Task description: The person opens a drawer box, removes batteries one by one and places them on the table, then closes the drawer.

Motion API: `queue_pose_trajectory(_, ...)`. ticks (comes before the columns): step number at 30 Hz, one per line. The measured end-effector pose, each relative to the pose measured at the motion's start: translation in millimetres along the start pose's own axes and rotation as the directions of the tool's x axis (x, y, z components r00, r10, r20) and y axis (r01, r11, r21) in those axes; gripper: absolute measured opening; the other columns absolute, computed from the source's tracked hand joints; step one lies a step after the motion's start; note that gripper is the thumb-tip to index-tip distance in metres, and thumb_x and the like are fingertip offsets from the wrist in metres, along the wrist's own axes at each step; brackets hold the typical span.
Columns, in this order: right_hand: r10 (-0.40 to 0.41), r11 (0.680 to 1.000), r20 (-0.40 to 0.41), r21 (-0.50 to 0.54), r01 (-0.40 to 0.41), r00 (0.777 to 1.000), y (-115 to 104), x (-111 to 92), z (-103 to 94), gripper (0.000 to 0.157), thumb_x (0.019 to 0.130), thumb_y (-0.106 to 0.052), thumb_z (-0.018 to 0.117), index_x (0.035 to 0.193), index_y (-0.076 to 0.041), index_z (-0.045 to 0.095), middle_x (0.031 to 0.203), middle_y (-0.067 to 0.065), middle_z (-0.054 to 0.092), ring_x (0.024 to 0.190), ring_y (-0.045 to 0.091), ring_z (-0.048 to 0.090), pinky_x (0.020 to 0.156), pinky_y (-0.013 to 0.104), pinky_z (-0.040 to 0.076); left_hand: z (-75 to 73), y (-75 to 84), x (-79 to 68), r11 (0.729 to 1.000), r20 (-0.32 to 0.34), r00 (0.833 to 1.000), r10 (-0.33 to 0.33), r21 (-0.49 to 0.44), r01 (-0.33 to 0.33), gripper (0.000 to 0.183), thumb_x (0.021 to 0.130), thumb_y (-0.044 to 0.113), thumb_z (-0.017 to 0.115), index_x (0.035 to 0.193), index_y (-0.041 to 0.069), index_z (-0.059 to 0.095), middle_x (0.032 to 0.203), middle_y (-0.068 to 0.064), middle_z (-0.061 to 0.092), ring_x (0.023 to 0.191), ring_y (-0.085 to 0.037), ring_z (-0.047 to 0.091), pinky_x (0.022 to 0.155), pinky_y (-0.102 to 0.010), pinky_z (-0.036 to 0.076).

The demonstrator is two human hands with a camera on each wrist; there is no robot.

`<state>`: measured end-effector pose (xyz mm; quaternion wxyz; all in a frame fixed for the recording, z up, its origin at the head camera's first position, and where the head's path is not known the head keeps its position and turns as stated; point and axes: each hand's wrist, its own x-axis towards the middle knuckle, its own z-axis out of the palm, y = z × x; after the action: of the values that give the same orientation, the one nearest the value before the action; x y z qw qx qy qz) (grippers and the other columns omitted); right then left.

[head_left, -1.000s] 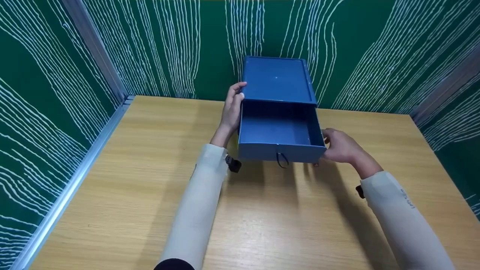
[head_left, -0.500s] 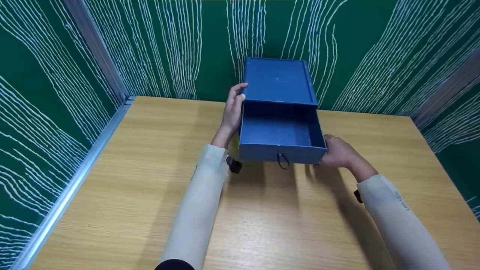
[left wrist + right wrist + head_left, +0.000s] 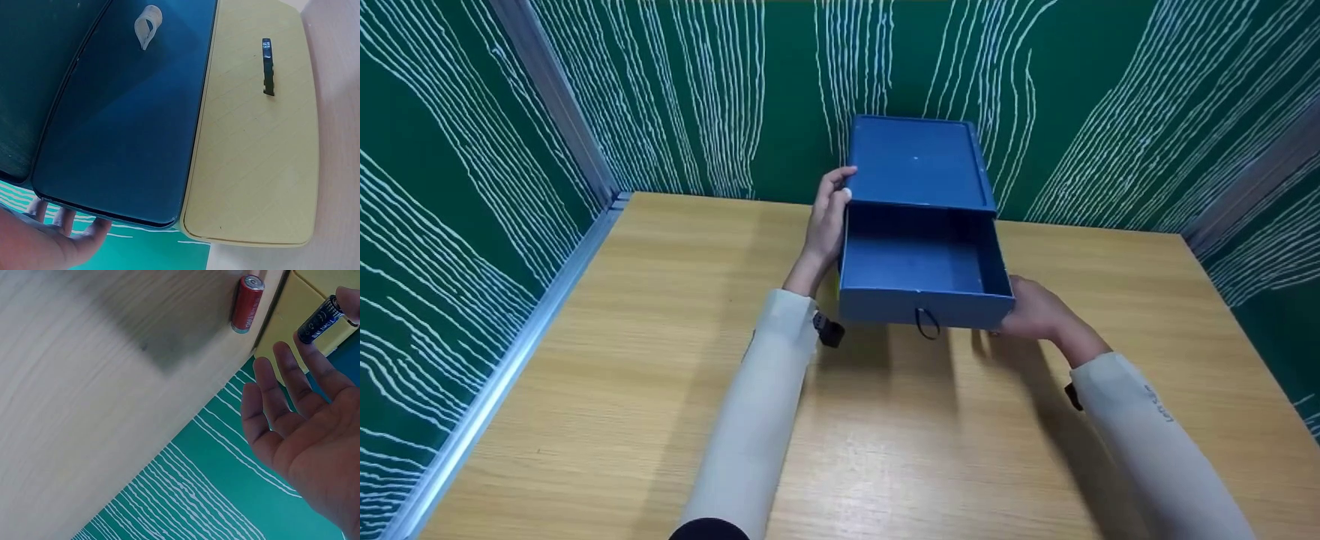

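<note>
A blue drawer cabinet (image 3: pixel 915 161) stands at the back of the table, its top drawer (image 3: pixel 922 306) pulled out and bare inside. My left hand (image 3: pixel 826 217) rests against the cabinet's left side, fingertips at the top edge. In the right wrist view, my right hand (image 3: pixel 320 416) pinches a dark battery (image 3: pixel 320 320) between thumb and index finger; its other fingers are spread. The head view has this hand partly hidden beside the drawer's right front corner. A red battery (image 3: pixel 247 305) is on the table close to the yellow drawer.
Below the pulled-out drawer, the left wrist view shows a blue drawer (image 3: pixel 118 129) with a whitish loop pull (image 3: pixel 149 25) and a yellow drawer (image 3: pixel 253 152) with a black pull (image 3: pixel 268 67). Green walls (image 3: pixel 787 97) with white lines enclose the wooden table (image 3: pixel 660 315).
My right hand has shifted slightly down and left, further behind the drawer's front corner. My left hand and the drawer keep their places.
</note>
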<state>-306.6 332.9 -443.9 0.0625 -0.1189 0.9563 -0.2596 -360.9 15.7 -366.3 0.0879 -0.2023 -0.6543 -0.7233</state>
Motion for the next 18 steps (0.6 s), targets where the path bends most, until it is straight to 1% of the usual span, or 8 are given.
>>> queue_pose_trajectory(2,-0.002,1.0,0.004,0.002,0.002,1.0,0.7,0.6,0.9,0.084,0.062,-0.06,0.065,0.131,-0.021,0.038,0.129,0.005,0.047,0.105,0.021,0.047,0.094,0.052,0.032,-0.3,-0.2,0.0,1.0,0.001,1.0,0.0,0.0,0.0,0.037,0.091,0.01,0.026,0.126,0.006,0.038,0.133,-0.007,0.033,0.117,-0.014,0.036,0.1,-0.028,0.026)
queue_pose_trajectory(4,0.0,1.0,0.009,0.012,0.0,1.0,1.7,1.2,1.5,0.085,0.061,-0.06,0.066,0.132,-0.022,0.037,0.13,0.004,0.045,0.106,0.021,0.047,0.094,0.052,0.032,-0.9,-7.3,3.1,1.0,-0.001,1.0,0.008,-0.008,-0.008,0.037,0.091,0.011,0.027,0.125,0.008,0.039,0.133,-0.005,0.034,0.117,-0.014,0.036,0.1,-0.028,0.027)
queue_pose_trajectory(7,0.031,0.999,0.033,0.032,-0.032,0.999,3.1,2.1,2.1,0.089,0.06,-0.061,0.066,0.134,-0.027,0.031,0.133,0.002,0.042,0.108,0.022,0.045,0.094,0.054,0.03,-2.1,-14.5,6.3,1.0,0.001,1.0,0.016,-0.021,-0.016,0.036,0.091,0.012,0.028,0.125,0.011,0.04,0.132,-0.004,0.034,0.116,-0.013,0.037,0.1,-0.027,0.027)
queue_pose_trajectory(9,0.04,0.999,0.044,0.032,-0.042,0.998,4.3,2.3,2.5,0.09,0.06,-0.061,0.066,0.135,-0.028,0.029,0.134,0.002,0.04,0.108,0.022,0.044,0.094,0.055,0.03,-2.4,-15.5,7.0,0.999,0.004,1.0,0.02,-0.027,-0.019,0.036,0.091,0.012,0.028,0.125,0.011,0.04,0.133,-0.004,0.034,0.117,-0.013,0.036,0.1,-0.028,0.027)
queue_pose_trajectory(13,0.055,0.998,0.056,0.015,-0.056,0.997,6.9,2.0,4.2,0.09,0.061,-0.062,0.065,0.136,-0.029,0.026,0.135,0.003,0.039,0.109,0.023,0.043,0.093,0.056,0.031,-1.1,-3.4,2.1,1.0,0.016,1.0,0.02,-0.015,-0.02,0.037,0.09,0.009,0.027,0.126,0.004,0.038,0.137,-0.012,0.029,0.12,-0.017,0.034,0.102,-0.03,0.025)
queue_pose_trajectory(16,0.07,0.997,0.059,0.012,-0.071,0.996,8.3,2.0,5.5,0.092,0.06,-0.064,0.063,0.136,-0.028,0.025,0.137,0.004,0.037,0.113,0.025,0.042,0.093,0.057,0.03,-0.5,-0.3,0.8,1.0,0.013,1.0,0.016,-0.002,-0.016,0.038,0.09,0.009,0.027,0.126,0.004,0.037,0.137,-0.012,0.029,0.12,-0.017,0.033,0.102,-0.03,0.025)
queue_pose_trajectory(18,0.084,0.996,0.062,0.017,-0.085,0.995,9.0,2.3,6.3,0.094,0.06,-0.065,0.063,0.137,-0.029,0.024,0.138,0.004,0.035,0.116,0.026,0.04,0.093,0.057,0.029,0.0,0.5,0.5,1.0,0.008,1.0,0.005,0.002,-0.005,0.037,0.091,0.01,0.027,0.126,0.005,0.038,0.136,-0.009,0.03,0.12,-0.016,0.034,0.102,-0.03,0.025)
